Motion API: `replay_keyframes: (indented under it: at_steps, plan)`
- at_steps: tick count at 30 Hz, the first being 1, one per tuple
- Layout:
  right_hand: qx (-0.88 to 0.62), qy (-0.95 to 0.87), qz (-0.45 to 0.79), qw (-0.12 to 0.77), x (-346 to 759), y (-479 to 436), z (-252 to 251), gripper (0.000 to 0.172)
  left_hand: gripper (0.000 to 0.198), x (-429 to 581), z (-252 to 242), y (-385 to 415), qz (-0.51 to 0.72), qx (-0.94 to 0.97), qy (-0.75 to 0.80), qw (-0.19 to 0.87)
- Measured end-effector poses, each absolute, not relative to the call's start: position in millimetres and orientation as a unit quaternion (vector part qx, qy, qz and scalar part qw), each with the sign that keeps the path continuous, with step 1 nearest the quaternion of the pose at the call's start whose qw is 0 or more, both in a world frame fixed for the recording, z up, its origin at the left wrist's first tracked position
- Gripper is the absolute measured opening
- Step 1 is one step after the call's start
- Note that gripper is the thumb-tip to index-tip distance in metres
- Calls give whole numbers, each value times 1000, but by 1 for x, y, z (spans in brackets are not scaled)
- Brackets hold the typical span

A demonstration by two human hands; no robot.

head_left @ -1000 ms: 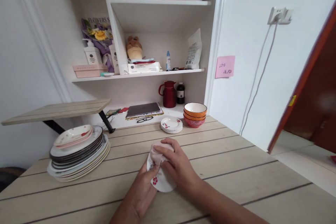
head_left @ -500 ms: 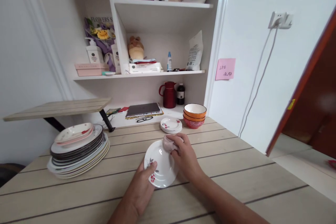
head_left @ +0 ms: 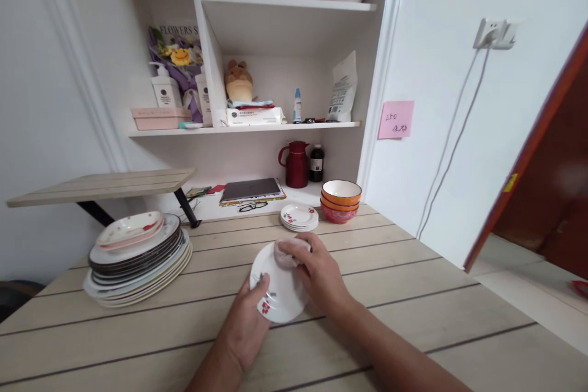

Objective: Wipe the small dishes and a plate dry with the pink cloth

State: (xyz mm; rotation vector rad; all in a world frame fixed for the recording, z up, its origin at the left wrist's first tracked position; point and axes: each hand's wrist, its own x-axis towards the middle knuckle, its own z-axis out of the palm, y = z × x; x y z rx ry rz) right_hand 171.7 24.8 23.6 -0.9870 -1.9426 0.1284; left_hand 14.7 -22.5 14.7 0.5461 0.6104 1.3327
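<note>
My left hand [head_left: 249,318] grips the lower left rim of a small white plate [head_left: 285,295] with red flowers, its thumb lying over the face. The plate is tilted above the table. My right hand [head_left: 320,271] is closed on a pale pinkish cloth [head_left: 287,253], pressed against the plate's upper part. The fingers partly cover the cloth. Just beyond the hands sits a short stack of small flowered plates [head_left: 298,218]. Beside it stand nested bowls [head_left: 340,199], orange above and red at the bottom.
A tall stack of mixed plates [head_left: 138,260] is at the left of the wooden table [head_left: 413,312], by a small raised shelf [head_left: 105,187]. Behind are a laptop [head_left: 252,190], glasses [head_left: 253,206], a dark red jug [head_left: 296,164] and a dark bottle [head_left: 316,163].
My right hand has slid the cloth slightly left along the plate's upper part. My left hand keeps its hold, and the plate has shifted slightly left and up.
</note>
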Motion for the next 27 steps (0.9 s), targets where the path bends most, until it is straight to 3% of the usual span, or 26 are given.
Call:
replay_keyframes:
  at_steps: [7,13,19,24,27]
  plan:
    - [-428,-792,54,432,180,29,22,65,41,-9,20,-13,699,205,300,616]
    - [-410,-769,11,491,174,24,24,69,46,-2,17,-18,664,215,282,659]
    - [-431,-809,-30,400,177,24,28,58,51,3,19,-18,659,211,252,677]
    - [-354,-873,-39,335,155,1,25,39,45,-7,20,-15,667,194,250,674]
    - [-295,-903,-34,311,143,-10,23,42,41,-7,20,-19,642,200,273,688]
